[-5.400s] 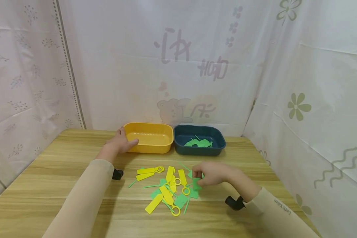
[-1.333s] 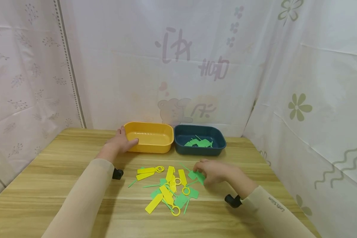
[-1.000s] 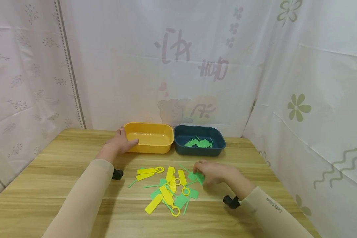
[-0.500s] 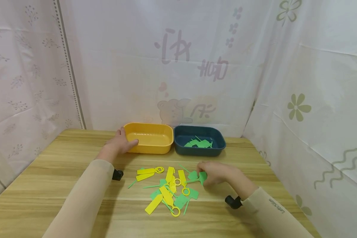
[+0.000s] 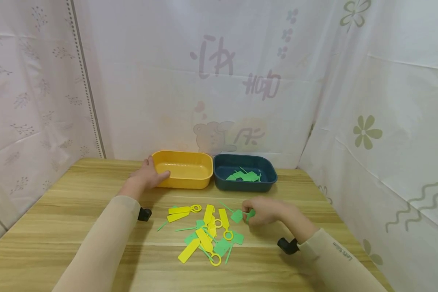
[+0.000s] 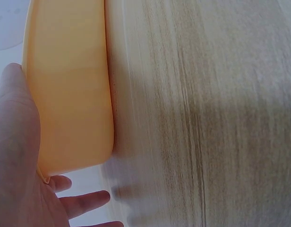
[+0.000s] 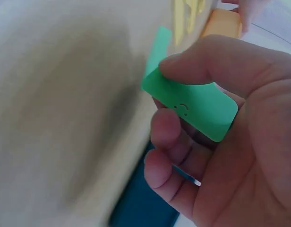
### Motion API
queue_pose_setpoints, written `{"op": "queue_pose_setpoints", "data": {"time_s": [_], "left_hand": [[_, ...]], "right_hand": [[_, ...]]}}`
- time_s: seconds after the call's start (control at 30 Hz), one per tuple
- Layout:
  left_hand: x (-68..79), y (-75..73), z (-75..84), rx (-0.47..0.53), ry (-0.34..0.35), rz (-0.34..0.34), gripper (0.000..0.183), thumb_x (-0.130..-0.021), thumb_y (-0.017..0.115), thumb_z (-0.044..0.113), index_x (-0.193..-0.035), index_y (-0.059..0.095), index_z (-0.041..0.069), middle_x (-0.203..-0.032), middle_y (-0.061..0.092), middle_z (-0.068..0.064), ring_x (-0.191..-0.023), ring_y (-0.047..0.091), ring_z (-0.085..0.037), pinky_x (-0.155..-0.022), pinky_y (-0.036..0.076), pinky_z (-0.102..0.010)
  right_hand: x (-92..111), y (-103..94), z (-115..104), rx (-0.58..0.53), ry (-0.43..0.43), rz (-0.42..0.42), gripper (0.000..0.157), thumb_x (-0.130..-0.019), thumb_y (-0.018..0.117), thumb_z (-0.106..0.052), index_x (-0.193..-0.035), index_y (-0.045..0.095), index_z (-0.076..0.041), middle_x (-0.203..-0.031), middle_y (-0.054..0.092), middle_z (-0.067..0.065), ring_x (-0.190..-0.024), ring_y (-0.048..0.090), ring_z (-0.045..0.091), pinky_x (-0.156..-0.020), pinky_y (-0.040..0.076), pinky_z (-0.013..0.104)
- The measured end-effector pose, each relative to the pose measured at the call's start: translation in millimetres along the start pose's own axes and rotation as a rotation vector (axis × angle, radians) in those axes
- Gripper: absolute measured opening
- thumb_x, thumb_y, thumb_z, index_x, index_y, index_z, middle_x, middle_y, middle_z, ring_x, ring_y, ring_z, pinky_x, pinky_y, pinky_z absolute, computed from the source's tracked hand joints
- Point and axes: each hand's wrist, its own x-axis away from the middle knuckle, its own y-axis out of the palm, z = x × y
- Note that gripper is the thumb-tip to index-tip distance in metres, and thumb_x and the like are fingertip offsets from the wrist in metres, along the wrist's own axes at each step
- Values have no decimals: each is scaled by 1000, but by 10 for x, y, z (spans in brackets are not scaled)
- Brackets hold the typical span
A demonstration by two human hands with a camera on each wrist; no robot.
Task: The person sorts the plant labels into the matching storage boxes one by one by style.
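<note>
My left hand [image 5: 146, 174] rests at the left end of a yellow-orange box [image 5: 184, 183], its thumb along the rim and its other fingers stretched out past the corner in the left wrist view. In the right wrist view my right hand [image 7: 249, 123] pinches a green plastic tag [image 7: 202, 104] between thumb and fingers; small cut marks show on its flat face. That hand is just right of a loose pile of yellow ring tags [image 5: 205, 240] and green tags with thin stems [image 5: 222, 246]. One loose green tag [image 5: 237, 216] lies close to its fingertips.
A dark blue box [image 5: 243, 185] holding several green tags [image 5: 250, 176] stands against the yellow-orange box's right side, near the table's [image 5: 76, 227] back edge. Printed curtains [image 5: 222, 101] hang behind and at both sides.
My right hand has picked up a green tag from the pile's right edge and drawn it slightly to the right, and the tag has turned in its fingers. My left hand has stayed put.
</note>
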Motion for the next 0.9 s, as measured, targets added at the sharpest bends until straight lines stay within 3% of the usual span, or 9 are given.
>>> {"op": "queue_pose_setpoints", "data": {"time_s": [0.33, 0.5, 0.73, 0.9], "left_hand": [[3, -2, 9, 0, 2, -4, 116, -106, 38, 72, -170, -13, -9, -180, -2, -37, -153, 37, -67, -121, 31, -81], [17, -11, 14, -5, -1, -9, 117, -106, 38, 73, -170, -14, -9, -180, -2, -37, -152, 38, -66, -121, 33, -80], [10, -7, 8, -7, 1, -9, 117, -105, 37, 74, -170, -14, -10, -180, -2, -37, -153, 38, -66, -120, 34, -80], [-20, 8, -17, -8, 2, -7, 117, -105, 38, 74, -170, -14, -9, -180, -2, -36, -153, 39, -65, -121, 35, -79]], "right_hand": [[-31, -373, -9, 31, -59, 138, 8, -99, 72, -14, -102, 72, -22, -107, 74, -7, -96, 64, 13, -90, 54, 38], [-60, -540, -22, 30, -29, 207, 9, -104, 70, -16, -110, 75, -20, -114, 74, -5, -96, 63, 13, -89, 55, 38], [-134, -703, -11, -23, 24, 291, 19, -105, 64, -12, -121, 75, -11, -131, 72, 12, -89, 64, 17, -82, 56, 39], [-181, -805, 75, -34, 73, 361, 26, -104, 62, -12, -126, 75, -7, -133, 74, 15, -86, 65, 18, -85, 57, 42]]}}
